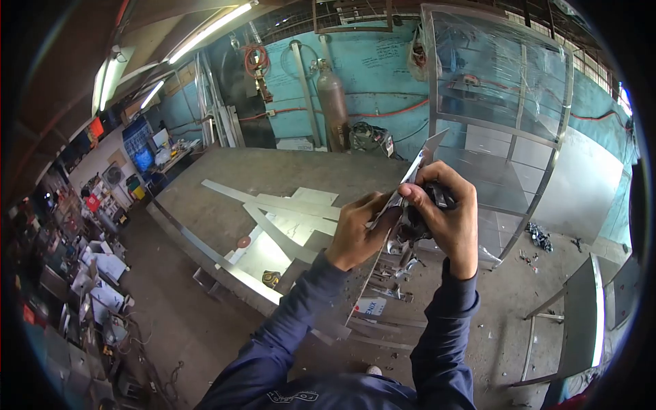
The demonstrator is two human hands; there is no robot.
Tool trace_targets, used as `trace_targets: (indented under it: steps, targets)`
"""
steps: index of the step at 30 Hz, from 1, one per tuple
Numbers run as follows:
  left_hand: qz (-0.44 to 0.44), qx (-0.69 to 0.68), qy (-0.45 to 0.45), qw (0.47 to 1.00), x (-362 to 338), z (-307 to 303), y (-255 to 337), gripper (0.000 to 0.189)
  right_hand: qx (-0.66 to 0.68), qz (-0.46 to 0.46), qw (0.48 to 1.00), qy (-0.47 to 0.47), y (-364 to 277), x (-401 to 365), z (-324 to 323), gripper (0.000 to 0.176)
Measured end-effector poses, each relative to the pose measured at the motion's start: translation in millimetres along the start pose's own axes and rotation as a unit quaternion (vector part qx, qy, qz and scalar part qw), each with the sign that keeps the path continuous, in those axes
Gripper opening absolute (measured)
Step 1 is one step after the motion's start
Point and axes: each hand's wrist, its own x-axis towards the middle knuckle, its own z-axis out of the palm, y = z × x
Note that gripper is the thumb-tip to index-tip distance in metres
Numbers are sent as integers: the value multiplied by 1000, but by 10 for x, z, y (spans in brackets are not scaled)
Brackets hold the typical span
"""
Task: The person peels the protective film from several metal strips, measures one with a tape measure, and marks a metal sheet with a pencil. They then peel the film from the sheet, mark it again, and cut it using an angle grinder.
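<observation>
Up in front of me, my left hand [361, 229] is closed round the lower edge of a thin, shiny strip of sheet metal [425, 152], which slants up to the right. My right hand [447, 212] is closed on a dark, crumpled bundle [415, 224] that looks like plastic film. The right thumb presses close to the metal's edge, near the left fingers. Part of the bundle and the metal's lower end are hidden by my hands. Below lies the worktable [184, 179], bearing flat metal strips [273, 231] and a yellow-and-black tape measure [271, 278].
A brown gas cylinder [333, 102] stands at the teal wall. To the right rises a metal frame [567, 96] wrapped in clear film. A metal stand [581, 321] sits at the lower right. Metal scraps [403, 263] lie beside the table. Clutter [102, 280] lines the left.
</observation>
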Motion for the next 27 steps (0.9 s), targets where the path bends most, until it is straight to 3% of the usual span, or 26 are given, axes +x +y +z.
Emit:
trace_targets:
  steps: [4,6,13,14,15,16,17,18,20,21,22,25,27]
  targets:
    - [-19,17,10,1000,-85,-134,44,31,-58,-164,981,-89,-127,22,121,21]
    - [-32,22,33,999,-97,-258,62,34,-3,-209,971,-117,-193,41,237,22]
    - [18,92,114,989,-232,-921,100,41,115,-320,910,-238,-452,163,937,16]
    - [85,131,153,976,-241,-994,-43,38,133,-351,890,-258,-495,172,1072,17]
    - [-70,-35,197,977,-183,-1120,14,37,206,-359,830,-375,-635,55,1170,12]
    - [-217,-205,237,925,-125,-1247,68,37,214,-418,781,-412,-852,-188,1340,10]
    - [-169,-168,250,938,-137,-1387,-87,57,196,-420,781,-419,-882,-297,1412,10]
    - [-166,-154,260,939,-194,-1470,-28,57,174,-425,783,-419,-903,-341,1497,11]
    - [-169,-76,249,950,-282,-1565,184,51,187,-395,872,-220,-702,-128,1573,26]
    - [-168,8,265,949,-247,-1574,390,34,151,-366,909,-129,-649,-29,1589,36]
    - [-104,-27,266,958,-292,-1608,302,27,169,-348,920,-70,-645,43,1672,42]
    - [5,108,240,965,-335,-1630,97,15,68,-334,940,-13,-806,106,1785,50]
    - [-7,147,236,961,-308,-1512,50,8,37,-304,952,11,-876,104,1777,47]
